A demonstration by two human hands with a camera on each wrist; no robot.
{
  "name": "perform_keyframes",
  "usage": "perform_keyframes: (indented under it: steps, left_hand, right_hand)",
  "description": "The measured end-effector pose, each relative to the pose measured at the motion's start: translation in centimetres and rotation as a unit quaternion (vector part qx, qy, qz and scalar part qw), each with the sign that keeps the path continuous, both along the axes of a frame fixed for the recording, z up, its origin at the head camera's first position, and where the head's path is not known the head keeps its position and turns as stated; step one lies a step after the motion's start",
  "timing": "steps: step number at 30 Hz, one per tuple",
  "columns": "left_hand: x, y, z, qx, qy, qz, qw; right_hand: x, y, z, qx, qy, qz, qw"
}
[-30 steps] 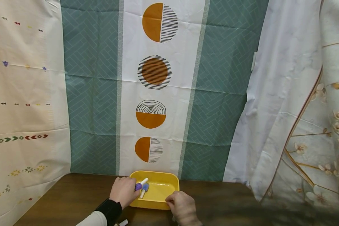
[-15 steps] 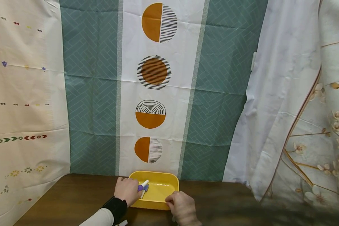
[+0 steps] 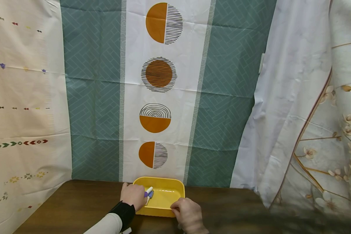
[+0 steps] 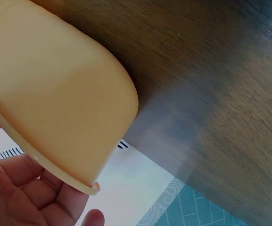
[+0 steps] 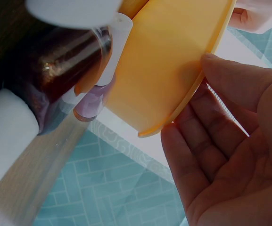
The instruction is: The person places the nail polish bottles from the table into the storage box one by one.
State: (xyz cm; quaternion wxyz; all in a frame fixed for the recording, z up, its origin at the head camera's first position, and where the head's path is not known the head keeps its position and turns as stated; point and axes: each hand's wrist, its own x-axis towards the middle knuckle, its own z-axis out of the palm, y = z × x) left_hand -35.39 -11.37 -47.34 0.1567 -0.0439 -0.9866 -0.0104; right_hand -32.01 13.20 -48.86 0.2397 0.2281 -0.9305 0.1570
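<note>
My left hand (image 3: 132,197) reaches over the left side of a yellow plastic tray (image 3: 159,212). Its fingertips pinch a purple nail polish bottle (image 3: 146,194) with a white cap, low inside the tray; the fingers partly cover it. Touching or just beside that bottle is a blue nail polish bottle (image 3: 150,194) lying in the tray. From the left wrist, curled fingers (image 4: 46,190) show behind the tray wall, and the bottle is hidden. My right hand (image 3: 188,214) pinches the tray's front right rim between thumb and fingers.
Close to the right wrist camera are a dark red nail polish bottle (image 5: 62,63) and a light purple one (image 5: 92,100), outside the tray. A white cap (image 3: 127,231) shows by the left wrist. The brown table (image 3: 84,201) ends at a hanging patterned curtain (image 3: 96,156).
My left hand has moved a little right and further over the tray with the purple nail polish bottle, now close against the blue one. My right hand stays on the rim.
</note>
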Motion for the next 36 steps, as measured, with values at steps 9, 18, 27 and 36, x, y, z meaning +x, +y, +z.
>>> perform_keyframes:
  steps: [9, 18, 27, 36]
  left_hand:
    - [-0.39, 0.09, -0.21, 0.001, -0.018, 0.006, 0.9998]
    - [-0.35, 0.34, 0.11, 0.005, -0.029, 0.005, 0.9996]
    - [-0.53, 0.44, -0.04, -0.006, -0.028, 0.002, 0.9996]
    - [-1.06, 0.45, -0.24, 0.0, -0.062, 0.01, 0.998]
  right_hand:
    - [-0.11, 0.02, -0.16, -0.005, 0.004, 0.003, 1.0]
    - [-0.07, 0.03, -0.07, -0.006, 0.008, 0.004, 0.9999]
    - [0.04, 0.04, 0.05, -0.011, 0.013, 0.005, 0.9999]
    - [-0.17, -0.01, -0.25, -0.009, 0.008, 0.005, 0.9999]
